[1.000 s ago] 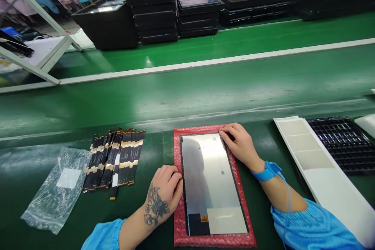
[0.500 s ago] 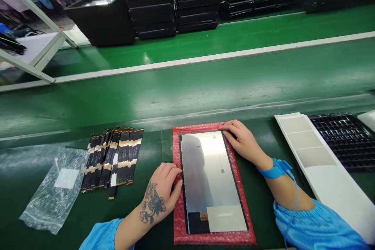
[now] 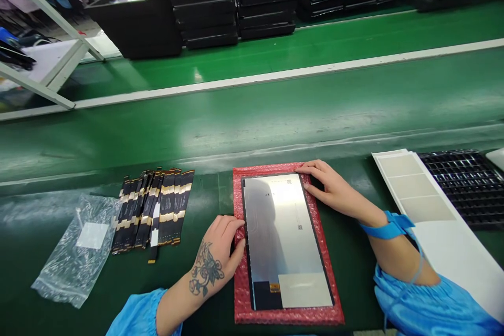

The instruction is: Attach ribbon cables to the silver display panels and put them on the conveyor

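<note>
A silver display panel (image 3: 281,231) lies flat on a red bubble-wrap pad (image 3: 240,294) on the green bench in front of me. My left hand (image 3: 216,257), tattooed on the back, rests at the panel's left edge with fingertips curled against it. My right hand (image 3: 328,186), with a blue wrist strap, touches the panel's far right corner, fingers extended along the edge. Neither hand lifts the panel.
A fanned bundle of black and gold flex cables (image 3: 155,210) lies left of the pad, beside a crumpled plastic bag (image 3: 79,249). A white sheet (image 3: 429,220) and black gridded tray (image 3: 464,181) sit right. Beyond the conveyor belt (image 3: 252,115) stand stacked black trays (image 3: 205,5).
My hands stay at the panel's edges. The right forearm has shifted slightly right and the view has tilted a little; the panel and pad have not moved.
</note>
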Demonstrator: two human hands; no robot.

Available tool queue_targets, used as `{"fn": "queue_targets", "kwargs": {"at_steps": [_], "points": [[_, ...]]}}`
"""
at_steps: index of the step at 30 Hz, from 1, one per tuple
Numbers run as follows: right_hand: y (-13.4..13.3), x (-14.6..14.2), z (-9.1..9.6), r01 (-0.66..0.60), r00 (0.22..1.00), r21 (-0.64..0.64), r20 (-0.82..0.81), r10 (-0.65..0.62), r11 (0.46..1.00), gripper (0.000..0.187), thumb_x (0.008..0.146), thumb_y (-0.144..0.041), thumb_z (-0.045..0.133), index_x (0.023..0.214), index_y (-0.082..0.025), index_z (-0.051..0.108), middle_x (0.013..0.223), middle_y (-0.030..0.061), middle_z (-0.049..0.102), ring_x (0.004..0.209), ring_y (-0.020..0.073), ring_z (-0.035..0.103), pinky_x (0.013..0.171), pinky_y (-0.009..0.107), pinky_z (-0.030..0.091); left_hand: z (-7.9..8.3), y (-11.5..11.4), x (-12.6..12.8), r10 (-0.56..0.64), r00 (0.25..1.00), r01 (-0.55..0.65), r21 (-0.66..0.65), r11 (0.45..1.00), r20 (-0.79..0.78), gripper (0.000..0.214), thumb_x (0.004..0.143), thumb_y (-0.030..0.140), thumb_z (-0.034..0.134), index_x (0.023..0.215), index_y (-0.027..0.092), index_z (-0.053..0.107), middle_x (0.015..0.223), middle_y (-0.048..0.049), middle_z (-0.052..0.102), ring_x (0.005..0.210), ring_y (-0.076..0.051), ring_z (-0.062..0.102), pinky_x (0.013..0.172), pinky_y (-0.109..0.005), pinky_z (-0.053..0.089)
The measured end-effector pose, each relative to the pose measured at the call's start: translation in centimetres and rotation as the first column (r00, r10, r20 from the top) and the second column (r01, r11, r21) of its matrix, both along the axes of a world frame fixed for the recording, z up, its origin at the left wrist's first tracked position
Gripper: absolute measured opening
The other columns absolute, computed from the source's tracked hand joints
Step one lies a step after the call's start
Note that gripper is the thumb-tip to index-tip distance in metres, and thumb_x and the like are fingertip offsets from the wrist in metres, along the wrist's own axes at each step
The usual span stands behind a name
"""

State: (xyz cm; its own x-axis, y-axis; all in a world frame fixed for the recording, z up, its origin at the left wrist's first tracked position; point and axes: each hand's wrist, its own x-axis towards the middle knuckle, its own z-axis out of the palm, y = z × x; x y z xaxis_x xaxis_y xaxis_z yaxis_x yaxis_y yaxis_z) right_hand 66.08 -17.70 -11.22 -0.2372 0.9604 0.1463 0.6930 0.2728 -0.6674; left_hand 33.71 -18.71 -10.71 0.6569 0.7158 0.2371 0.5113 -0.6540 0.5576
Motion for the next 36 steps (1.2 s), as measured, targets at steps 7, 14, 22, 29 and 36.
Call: {"fn": "queue_targets", "kwargs": {"at_steps": [7,14,22,29,36], "points": [[-0.2,0.5,0.6,-0.058,0.998,-0.085,-0.003,0.058,0.995,0.040,0.091,-0.033,0.045,0.129,-0.021,0.050,0.123,0.0122,0.045,0.115,0.0261,0.044,0.097,0.047,0.043,0.0,-0.1,-0.1,0.022,0.999,-0.022,0.014,1.000,-0.030,0.028,0.087,0.014,0.046,0.115,0.014,0.050,0.103,-0.0087,0.054,0.094,-0.017,0.054,0.079,-0.029,0.050],[-0.3,1.0,0.6,-0.089,0.996,-0.147,-0.005,0.089,0.985,0.052,0.089,-0.038,0.051,0.137,-0.020,0.045,0.128,0.0127,0.042,0.120,0.0273,0.041,0.102,0.047,0.040,-0.5,-0.2,-0.4,0.020,0.994,-0.011,0.088,0.996,-0.110,0.044,0.090,0.016,0.042,0.134,0.014,0.041,0.127,-0.0151,0.046,0.107,-0.021,0.052,0.087,-0.033,0.050],[-0.2,1.4,0.3,-0.110,0.994,-0.148,-0.023,0.108,0.983,0.054,0.089,-0.043,0.052,0.138,-0.020,0.046,0.128,0.0126,0.041,0.120,0.0275,0.040,0.103,0.048,0.038,-0.8,-0.3,-0.4,0.029,0.993,-0.017,0.106,0.994,-0.115,0.045,0.093,0.018,0.041,0.137,0.012,0.037,0.127,-0.0139,0.047,0.116,-0.022,0.047,0.093,-0.034,0.048],[-0.1,1.6,0.2,-0.120,0.993,-0.177,-0.028,0.117,0.977,0.058,0.085,-0.045,0.055,0.138,-0.021,0.047,0.127,0.0130,0.042,0.119,0.0292,0.040,0.103,0.051,0.038,-0.5,0.0,-0.1,0.025,0.980,0.008,0.161,0.987,-0.199,0.039,0.092,0.017,0.040,0.129,0.005,0.044,0.123,-0.0169,0.049,0.103,-0.023,0.051,0.085,-0.037,0.052],[0.0,1.2,0.0,-0.084,0.994,-0.052,-0.070,0.081,0.995,0.048,0.087,-0.039,0.049,0.131,-0.019,0.051,0.124,0.0114,0.048,0.116,0.0260,0.048,0.100,0.044,0.043,-0.1,-2.5,-0.9,0.073,0.985,-0.038,0.217,0.976,-0.156,0.044,0.096,0.026,0.042,0.136,0.009,0.041,0.127,-0.0181,0.049,0.113,-0.024,0.050,0.091,-0.038,0.050]]}}
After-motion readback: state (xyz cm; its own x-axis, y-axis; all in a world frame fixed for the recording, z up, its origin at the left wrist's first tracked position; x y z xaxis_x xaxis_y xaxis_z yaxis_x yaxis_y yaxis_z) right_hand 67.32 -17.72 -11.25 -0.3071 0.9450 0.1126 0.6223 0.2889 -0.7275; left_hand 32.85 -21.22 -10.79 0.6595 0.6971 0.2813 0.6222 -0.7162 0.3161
